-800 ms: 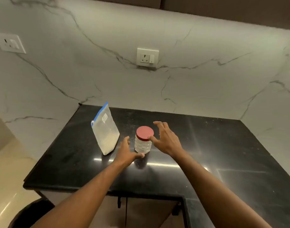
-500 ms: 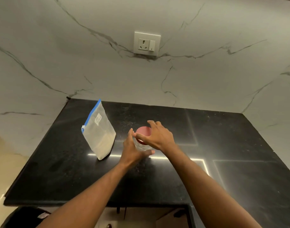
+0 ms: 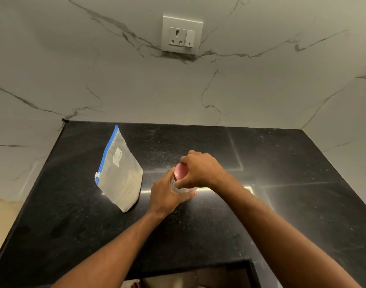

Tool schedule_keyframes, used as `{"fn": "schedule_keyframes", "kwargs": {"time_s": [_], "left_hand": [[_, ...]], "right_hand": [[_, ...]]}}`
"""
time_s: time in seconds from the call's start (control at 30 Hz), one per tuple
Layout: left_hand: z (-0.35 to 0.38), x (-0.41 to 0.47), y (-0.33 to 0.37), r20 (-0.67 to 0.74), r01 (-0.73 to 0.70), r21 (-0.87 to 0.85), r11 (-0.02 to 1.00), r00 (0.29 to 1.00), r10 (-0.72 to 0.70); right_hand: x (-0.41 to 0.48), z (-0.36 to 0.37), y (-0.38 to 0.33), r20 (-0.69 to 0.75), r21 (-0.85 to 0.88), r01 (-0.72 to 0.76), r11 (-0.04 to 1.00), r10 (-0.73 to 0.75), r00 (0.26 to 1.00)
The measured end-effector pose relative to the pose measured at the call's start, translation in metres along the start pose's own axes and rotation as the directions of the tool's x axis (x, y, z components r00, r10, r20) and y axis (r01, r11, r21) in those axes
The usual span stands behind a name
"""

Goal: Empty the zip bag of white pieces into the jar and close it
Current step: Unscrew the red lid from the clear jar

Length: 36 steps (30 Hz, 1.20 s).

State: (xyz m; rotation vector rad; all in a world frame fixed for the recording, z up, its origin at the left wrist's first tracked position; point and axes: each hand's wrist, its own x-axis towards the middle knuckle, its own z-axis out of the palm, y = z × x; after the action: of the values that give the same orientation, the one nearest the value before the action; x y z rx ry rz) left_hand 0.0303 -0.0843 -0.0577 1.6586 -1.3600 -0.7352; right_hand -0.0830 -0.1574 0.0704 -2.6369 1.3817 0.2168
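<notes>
A small clear jar (image 3: 182,189) with a red lid (image 3: 181,170) stands on the black countertop (image 3: 281,204). My left hand (image 3: 167,196) wraps around the jar's body from the left. My right hand (image 3: 200,170) closes over the red lid from the right and above. Most of the jar is hidden by my fingers. To the left stands a zip bag (image 3: 120,175) with a blue zip strip and a white label, holding white contents, upright and shut, untouched.
A marble-patterned wall with a white socket (image 3: 182,35) rises behind the counter. The countertop's front edge runs near the bottom, with a cut-out (image 3: 188,277) at the centre. A light floor shows at the far left.
Both hands moved in from beside the jar: the left now grips its body and the right now closes on the lid. The camera came closer and tilted down.
</notes>
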Motion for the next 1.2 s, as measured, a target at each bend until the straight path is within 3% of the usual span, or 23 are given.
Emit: {"fn": "schedule_keyframes", "kwargs": {"time_s": [0.13, 0.23, 0.3, 0.37, 0.43, 0.57, 0.7, 0.8, 0.83, 0.93, 1.0, 1.1, 1.2], "left_hand": [[-0.003, -0.001, -0.003, 0.026, -0.025, 0.017, 1.000, 0.999, 0.025], [-0.004, 0.001, -0.005, 0.044, -0.027, -0.001, 1.000, 0.999, 0.027], [-0.004, 0.004, -0.008, 0.052, -0.020, -0.012, 1.000, 0.998, 0.020], [-0.003, 0.004, -0.011, 0.042, -0.015, -0.003, 1.000, 0.999, 0.015], [-0.002, 0.003, -0.010, 0.030, -0.019, 0.028, 0.999, 0.999, 0.018], [0.000, 0.006, -0.007, 0.030, -0.043, 0.032, 0.999, 0.999, 0.042], [0.001, 0.004, -0.009, 0.029, -0.054, 0.048, 0.997, 0.998, 0.053], [0.001, 0.006, -0.010, 0.042, -0.048, 0.025, 0.999, 0.998, 0.047], [0.001, 0.007, -0.009, 0.036, -0.047, 0.013, 0.999, 0.998, 0.047], [0.001, 0.008, -0.006, 0.001, -0.047, -0.012, 0.999, 0.999, 0.047], [0.002, 0.005, -0.007, -0.010, -0.042, -0.003, 0.999, 0.999, 0.042], [0.003, 0.003, -0.009, 0.014, -0.030, 0.014, 0.999, 0.999, 0.030], [0.002, 0.003, -0.010, 0.024, -0.015, 0.047, 0.999, 1.000, 0.013]], "right_hand": [[0.004, -0.018, 0.010, 0.254, 0.083, 0.190, 0.978, -0.205, 0.945], [0.003, -0.027, 0.010, 0.202, 0.199, 0.212, 0.957, -0.252, 0.946], [0.002, -0.027, 0.003, 0.053, -0.047, 0.123, 0.991, -0.120, 0.991], [0.000, -0.019, -0.005, -0.011, -0.288, -0.030, 0.957, 0.028, 1.000], [0.000, -0.006, -0.012, 0.002, -0.320, -0.061, 0.945, 0.065, 0.998], [0.001, -0.005, -0.009, 0.073, -0.142, 0.016, 0.990, -0.006, 0.997], [0.006, -0.019, 0.003, 0.284, -0.085, 0.294, 0.952, -0.259, 0.923], [0.009, -0.030, 0.011, 0.216, 0.146, 0.332, 0.932, -0.357, 0.909], [0.012, -0.031, 0.012, 0.154, 0.109, 0.289, 0.951, -0.304, 0.940], [0.014, -0.019, 0.008, 0.049, -0.295, 0.094, 0.951, -0.083, 0.995], [0.013, -0.005, 0.004, 0.056, -0.330, 0.064, 0.942, -0.049, 0.997], [0.011, -0.007, 0.005, 0.107, -0.234, 0.184, 0.955, -0.162, 0.981], [0.007, -0.016, 0.005, 0.201, -0.302, 0.434, 0.849, -0.389, 0.899]]}}
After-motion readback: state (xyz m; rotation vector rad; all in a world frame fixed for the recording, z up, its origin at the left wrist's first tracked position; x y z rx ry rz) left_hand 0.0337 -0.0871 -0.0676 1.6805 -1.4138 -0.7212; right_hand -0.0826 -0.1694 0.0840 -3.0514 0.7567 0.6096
